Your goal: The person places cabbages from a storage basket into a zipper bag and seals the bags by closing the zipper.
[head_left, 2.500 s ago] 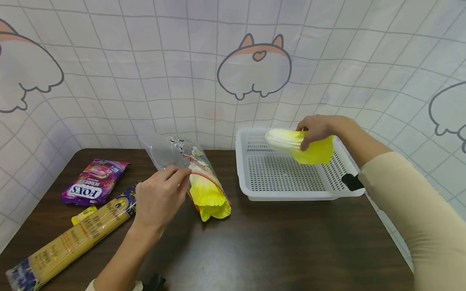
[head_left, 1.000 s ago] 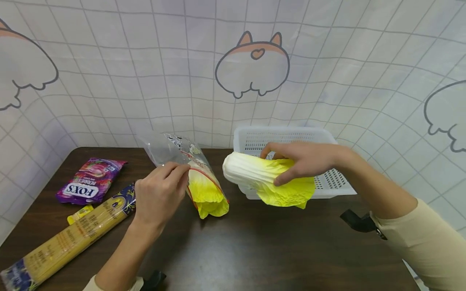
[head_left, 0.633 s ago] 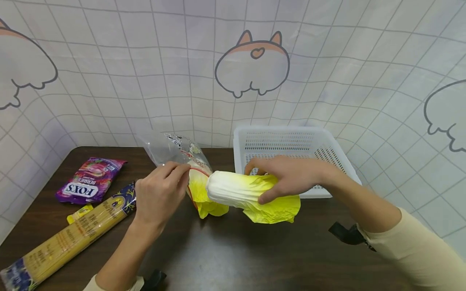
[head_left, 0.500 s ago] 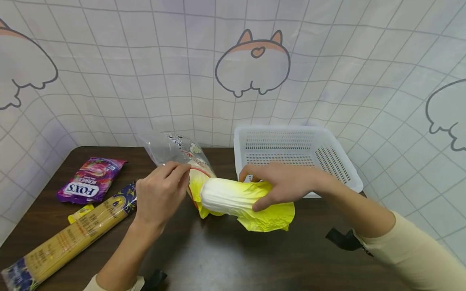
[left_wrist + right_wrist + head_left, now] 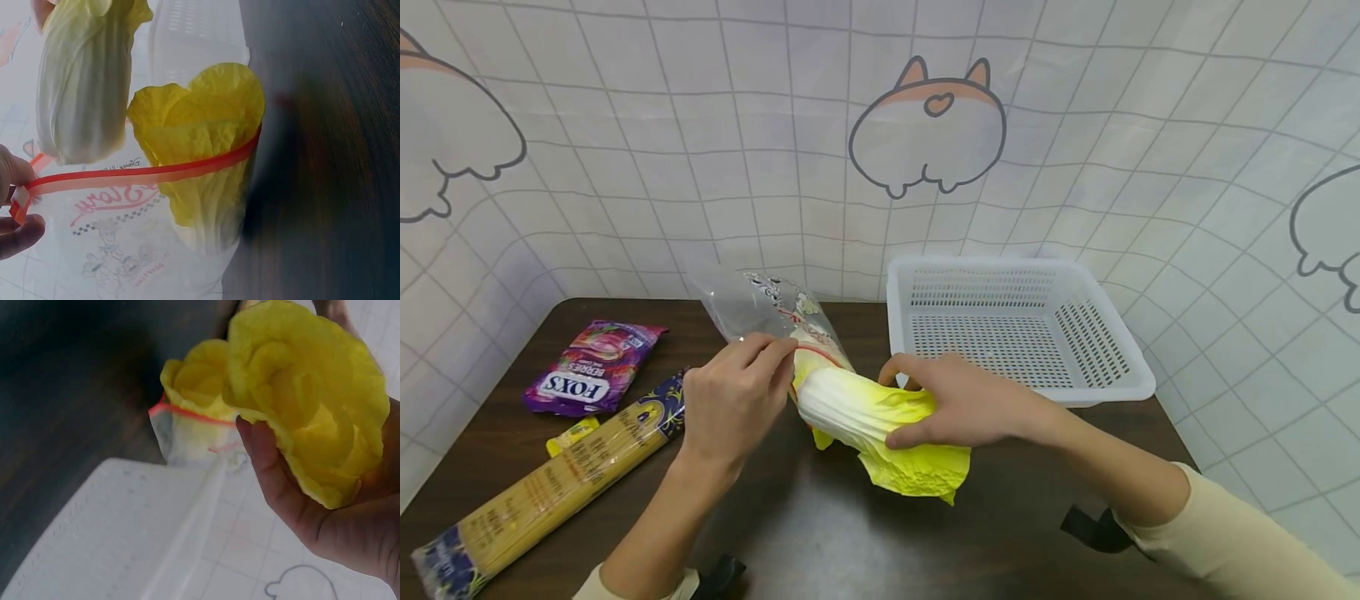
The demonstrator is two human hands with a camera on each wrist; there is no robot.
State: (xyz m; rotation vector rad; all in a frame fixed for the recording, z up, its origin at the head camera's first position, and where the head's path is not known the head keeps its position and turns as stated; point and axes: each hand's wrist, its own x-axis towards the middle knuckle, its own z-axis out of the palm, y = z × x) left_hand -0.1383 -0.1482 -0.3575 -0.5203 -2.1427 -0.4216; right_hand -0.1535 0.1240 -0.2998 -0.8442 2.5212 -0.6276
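Observation:
My left hand (image 5: pixel 737 400) pinches the red-edged mouth of a clear zip bag (image 5: pixel 737 304). The left wrist view shows the red zip strip (image 5: pixel 144 175) stretched from those fingers across the opening. One napa cabbage (image 5: pixel 200 125) lies inside the bag, its yellow leaves poking out of the mouth. My right hand (image 5: pixel 962 404) grips a second napa cabbage (image 5: pixel 865 417) round its leafy part, thumb on the near side. Its white base end points left, at the bag's mouth. In the right wrist view the held cabbage's leafy top (image 5: pixel 306 406) faces the camera.
A white perforated basket (image 5: pixel 1022 387) stands at the back right of the dark table (image 5: pixel 1000 533). At left lie a purple Fox's candy bag (image 5: pixel 591 367), a long pack of dry noodles (image 5: pixel 550 492) and a small yellow packet (image 5: pixel 572 435). A tiled-pattern curtain hangs behind.
My right hand has carried the second cabbage out of the basket, leftward and nearer, up to the bag's mouth. The left hand has kept its pinch on the bag's edge.

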